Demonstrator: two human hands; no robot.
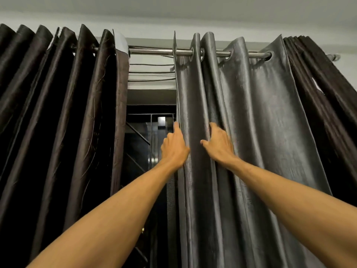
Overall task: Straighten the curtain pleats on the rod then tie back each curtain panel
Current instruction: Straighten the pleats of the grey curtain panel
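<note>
A shiny grey curtain panel (257, 117) hangs by metal eyelets from a chrome rod (152, 51). Its folds are uneven, wide on the right. My left hand (174, 147) grips the panel's left edge, fingers wrapped behind the cloth. My right hand (219, 144) pinches the neighbouring fold, a hand's width to the right. A dark brown curtain panel (63, 113) hangs in tight pleats on the left of the rod. More dark brown cloth (328, 105) is bunched at the rod's right end.
Between the two panels a gap shows a dark window with a metal grille (148, 140). Several cables (150, 72) run across the wall above the window. The white ceiling (173, 12) lies close above the rod.
</note>
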